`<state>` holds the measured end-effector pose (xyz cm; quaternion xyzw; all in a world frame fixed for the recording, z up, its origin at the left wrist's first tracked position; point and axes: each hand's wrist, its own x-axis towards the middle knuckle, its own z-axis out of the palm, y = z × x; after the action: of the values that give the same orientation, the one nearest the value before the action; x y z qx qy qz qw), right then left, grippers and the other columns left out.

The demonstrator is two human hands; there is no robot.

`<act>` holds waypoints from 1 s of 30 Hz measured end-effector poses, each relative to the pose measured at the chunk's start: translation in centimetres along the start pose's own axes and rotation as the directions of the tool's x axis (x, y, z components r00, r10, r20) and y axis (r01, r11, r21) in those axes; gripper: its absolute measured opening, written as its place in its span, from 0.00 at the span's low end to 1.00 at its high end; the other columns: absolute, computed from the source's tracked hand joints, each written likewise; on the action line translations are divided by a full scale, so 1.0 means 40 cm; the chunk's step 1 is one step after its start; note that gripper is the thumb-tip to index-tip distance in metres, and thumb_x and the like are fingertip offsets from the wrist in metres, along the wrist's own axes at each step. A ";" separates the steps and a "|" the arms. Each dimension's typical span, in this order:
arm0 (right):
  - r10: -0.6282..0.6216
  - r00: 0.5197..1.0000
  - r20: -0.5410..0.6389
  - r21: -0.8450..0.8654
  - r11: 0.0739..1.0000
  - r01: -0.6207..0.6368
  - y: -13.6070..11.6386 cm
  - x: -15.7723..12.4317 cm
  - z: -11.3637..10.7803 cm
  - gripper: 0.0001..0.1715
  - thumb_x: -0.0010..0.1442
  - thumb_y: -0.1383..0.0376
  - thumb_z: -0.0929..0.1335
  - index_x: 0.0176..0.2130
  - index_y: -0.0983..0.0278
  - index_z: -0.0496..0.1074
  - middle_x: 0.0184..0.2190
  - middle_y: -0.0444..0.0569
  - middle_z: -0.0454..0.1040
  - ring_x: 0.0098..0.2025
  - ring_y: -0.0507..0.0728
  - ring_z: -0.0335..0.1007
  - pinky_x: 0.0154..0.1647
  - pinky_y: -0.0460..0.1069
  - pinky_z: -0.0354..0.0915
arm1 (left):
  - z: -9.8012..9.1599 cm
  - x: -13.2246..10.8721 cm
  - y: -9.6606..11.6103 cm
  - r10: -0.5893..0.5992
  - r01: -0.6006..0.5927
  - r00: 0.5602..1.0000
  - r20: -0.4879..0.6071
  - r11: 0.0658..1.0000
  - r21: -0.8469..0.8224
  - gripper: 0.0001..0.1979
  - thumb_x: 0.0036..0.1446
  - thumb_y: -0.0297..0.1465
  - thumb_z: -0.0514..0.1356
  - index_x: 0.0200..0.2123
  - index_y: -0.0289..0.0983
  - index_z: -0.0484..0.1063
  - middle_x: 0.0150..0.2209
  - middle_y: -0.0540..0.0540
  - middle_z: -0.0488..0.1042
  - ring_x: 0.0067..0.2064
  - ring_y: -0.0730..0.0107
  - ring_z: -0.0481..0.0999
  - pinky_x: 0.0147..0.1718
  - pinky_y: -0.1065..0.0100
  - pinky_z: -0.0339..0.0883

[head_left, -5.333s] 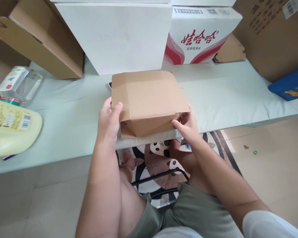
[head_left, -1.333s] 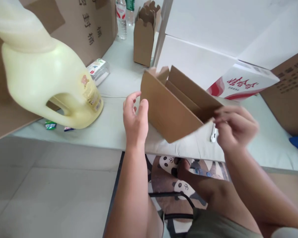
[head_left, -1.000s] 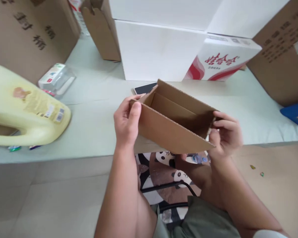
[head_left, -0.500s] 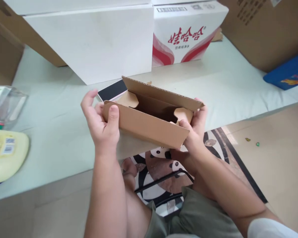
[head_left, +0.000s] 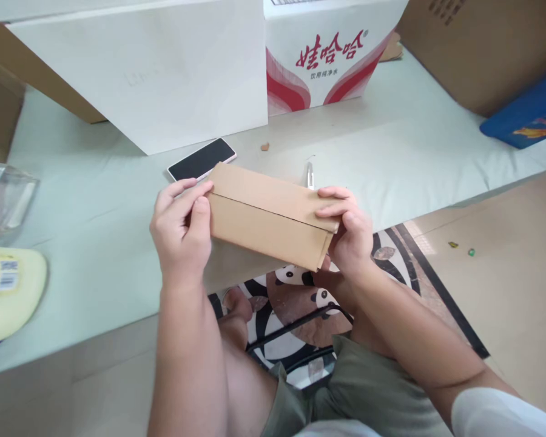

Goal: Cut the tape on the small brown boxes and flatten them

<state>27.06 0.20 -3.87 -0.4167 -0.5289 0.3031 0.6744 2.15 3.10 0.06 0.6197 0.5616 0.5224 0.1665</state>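
A small brown cardboard box (head_left: pixel 266 218) is held over the front edge of the pale green table (head_left: pixel 118 206), its flaps folded down. My left hand (head_left: pixel 179 227) grips its left end, fingers wrapped on top and thumb on the front face. Gripping the right end is my right hand (head_left: pixel 348 230), with fingers pressed on the top flap. Just behind the box lies a black phone (head_left: pixel 201 159), screen up. A small white tool (head_left: pixel 310 176) lies on the table behind the box's right part.
A large white box (head_left: pixel 155 67) and a red-and-white printed carton (head_left: pixel 327 54) stand behind. Brown cartons sit at the far left and far right. A blue packet (head_left: pixel 525 118) lies right, a yellow jug (head_left: pixel 6 291) and a clear container (head_left: pixel 4 194) left. Below is a panda rug (head_left: pixel 300 291).
The box's top flaps were open half a second ago; they are folded shut now. Both hands stay on its ends. The phone behind it is fully exposed.
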 end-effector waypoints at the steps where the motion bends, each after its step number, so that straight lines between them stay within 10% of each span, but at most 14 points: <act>1: 0.001 1.000 -0.006 0.023 1.000 0.000 0.000 0.000 0.001 0.23 0.68 0.51 0.64 0.31 0.54 0.82 0.47 0.48 0.79 0.53 0.61 0.74 0.58 0.62 0.70 | -0.002 -0.001 -0.001 -0.007 0.007 1.000 0.011 1.000 0.014 0.12 0.67 0.40 0.60 0.45 0.50 0.84 0.55 0.46 0.77 0.60 0.55 0.76 0.67 0.51 0.65; 21: -0.031 0.996 0.089 -0.099 0.994 0.039 0.014 0.015 -0.023 0.22 0.69 0.47 0.61 0.41 0.54 0.78 0.53 0.49 0.75 0.60 0.63 0.71 0.63 0.63 0.67 | 0.004 -0.007 0.011 -0.017 0.021 0.997 -0.080 0.998 0.052 0.11 0.60 0.32 0.65 0.43 0.39 0.85 0.49 0.41 0.80 0.49 0.63 0.80 0.49 0.60 0.76; 30: 0.416 0.908 0.048 -0.246 0.886 -0.393 0.046 0.056 -0.051 0.16 0.66 0.54 0.62 0.49 0.57 0.70 0.53 0.51 0.75 0.54 0.60 0.73 0.56 0.59 0.71 | -0.020 0.010 -0.019 -0.028 0.029 0.975 -0.221 1.000 0.003 0.13 0.53 0.30 0.65 0.41 0.35 0.86 0.43 0.41 0.83 0.44 0.66 0.81 0.48 0.62 0.75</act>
<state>29.67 2.48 -4.65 -0.5776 -0.4950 0.3938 0.5160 1.04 3.38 -0.04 0.5503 0.5872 0.5837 0.1085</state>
